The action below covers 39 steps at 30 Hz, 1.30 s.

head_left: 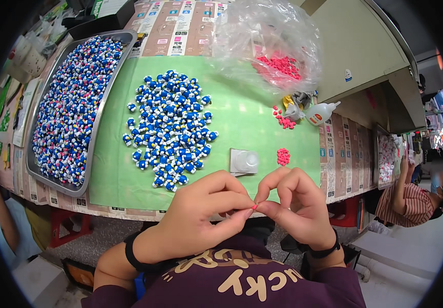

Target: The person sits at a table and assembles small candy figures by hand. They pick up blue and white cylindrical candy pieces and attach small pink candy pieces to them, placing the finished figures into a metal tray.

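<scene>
Fingers of left hand (198, 213) and right hand (301, 208) pinch a tiny pink piece (255, 207) by the green-covered desk's near edge (124, 201); positioning seems underway, steadiness needed next.

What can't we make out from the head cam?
All head view:
Small pink piece: mostly hidden by left hand and right hand.
Floor of metal tray: buried under blue-and-white pieces.
Pink pieces inside plastic bag: blurred by its crinkles.
Left co-worker: head cut off by dark picture rim.

A tiny reddish-pink piece (255, 207) is sitting pinched where the left hand (206, 208) and the right hand (299, 208) are meeting; only a speck of it is showing, fingers hiding its exact shape.
</scene>
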Tool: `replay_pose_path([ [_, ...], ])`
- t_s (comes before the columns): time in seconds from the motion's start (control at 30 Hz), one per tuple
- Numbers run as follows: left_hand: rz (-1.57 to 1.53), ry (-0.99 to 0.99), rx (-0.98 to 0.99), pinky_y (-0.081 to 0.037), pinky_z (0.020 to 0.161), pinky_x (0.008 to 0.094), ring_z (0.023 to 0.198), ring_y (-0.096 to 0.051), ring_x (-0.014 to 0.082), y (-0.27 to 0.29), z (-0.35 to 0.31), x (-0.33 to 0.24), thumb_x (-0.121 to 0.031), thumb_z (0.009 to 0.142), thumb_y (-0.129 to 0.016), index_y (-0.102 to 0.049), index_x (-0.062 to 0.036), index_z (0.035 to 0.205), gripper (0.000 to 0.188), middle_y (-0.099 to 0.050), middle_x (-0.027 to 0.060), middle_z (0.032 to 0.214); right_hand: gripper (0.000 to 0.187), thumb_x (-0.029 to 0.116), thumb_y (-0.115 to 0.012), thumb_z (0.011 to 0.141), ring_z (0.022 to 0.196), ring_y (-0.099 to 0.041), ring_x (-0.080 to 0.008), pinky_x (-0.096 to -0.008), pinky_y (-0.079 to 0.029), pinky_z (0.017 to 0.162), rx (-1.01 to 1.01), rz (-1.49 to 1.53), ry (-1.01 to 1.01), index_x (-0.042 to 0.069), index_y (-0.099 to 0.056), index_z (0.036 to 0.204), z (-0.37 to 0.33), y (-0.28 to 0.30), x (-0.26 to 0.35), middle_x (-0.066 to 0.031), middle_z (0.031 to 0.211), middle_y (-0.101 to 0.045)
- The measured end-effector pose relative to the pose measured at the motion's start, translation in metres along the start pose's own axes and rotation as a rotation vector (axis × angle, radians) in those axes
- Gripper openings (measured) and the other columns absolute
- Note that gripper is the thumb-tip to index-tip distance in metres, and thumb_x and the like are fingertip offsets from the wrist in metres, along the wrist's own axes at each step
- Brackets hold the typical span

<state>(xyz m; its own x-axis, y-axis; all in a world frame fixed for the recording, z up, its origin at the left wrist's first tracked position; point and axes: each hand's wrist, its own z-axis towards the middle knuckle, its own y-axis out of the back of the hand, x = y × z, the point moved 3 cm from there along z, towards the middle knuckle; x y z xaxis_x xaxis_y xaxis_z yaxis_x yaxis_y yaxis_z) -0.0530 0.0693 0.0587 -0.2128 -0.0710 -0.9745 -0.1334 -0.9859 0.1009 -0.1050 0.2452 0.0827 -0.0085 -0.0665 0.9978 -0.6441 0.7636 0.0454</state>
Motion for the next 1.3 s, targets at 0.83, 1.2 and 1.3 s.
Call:
replay_pose_path([
  [0.83,-0.284,0.263,-0.191,-0.056,0.086,0.0294,0.099,-0.066,0.0187,0.03,-0.017,0.026,0.01,0.085,-0.065,-0.064,0.0036,0.109,0.025,-0.066,0.0122,0.108,0.025,-0.013,-0.055,0.071,0.078,-0.055,-0.0258,-0.0357,-0.037,0.086,0.157,-0.934,0.207,0.007,-0.047,0.084,0.054,0.021,-0.004,-0.005,0.077,-0.051],
  [1.2,-0.694,0.195,-0.262,-0.056,0.089,0.029,0.103,-0.067,0.0204,0.017,-0.006,0.021,0.01,0.087,-0.065,-0.059,0.0047,0.107,0.022,-0.064,0.0131,0.109,0.029,-0.009,-0.067,0.081,0.077,-0.056,-0.0212,-0.033,-0.04,0.079,-0.031,-0.368,0.288,0.009,-0.044,0.081,0.037,-0.009,0.021,-0.0064,0.087,-0.06],
  [1.3,-0.608,0.129,-0.303,-0.056,0.089,0.0282,0.101,-0.068,0.0187,0.015,-0.007,0.018,0.011,0.086,-0.066,-0.059,0.0045,0.107,0.023,-0.064,0.0122,0.107,0.03,-0.007,-0.068,0.082,0.079,-0.056,-0.0196,-0.0349,-0.04,0.082,-0.034,-0.423,0.361,0.01,-0.043,0.081,0.037,-0.016,0.02,-0.0072,0.088,-0.06],
])
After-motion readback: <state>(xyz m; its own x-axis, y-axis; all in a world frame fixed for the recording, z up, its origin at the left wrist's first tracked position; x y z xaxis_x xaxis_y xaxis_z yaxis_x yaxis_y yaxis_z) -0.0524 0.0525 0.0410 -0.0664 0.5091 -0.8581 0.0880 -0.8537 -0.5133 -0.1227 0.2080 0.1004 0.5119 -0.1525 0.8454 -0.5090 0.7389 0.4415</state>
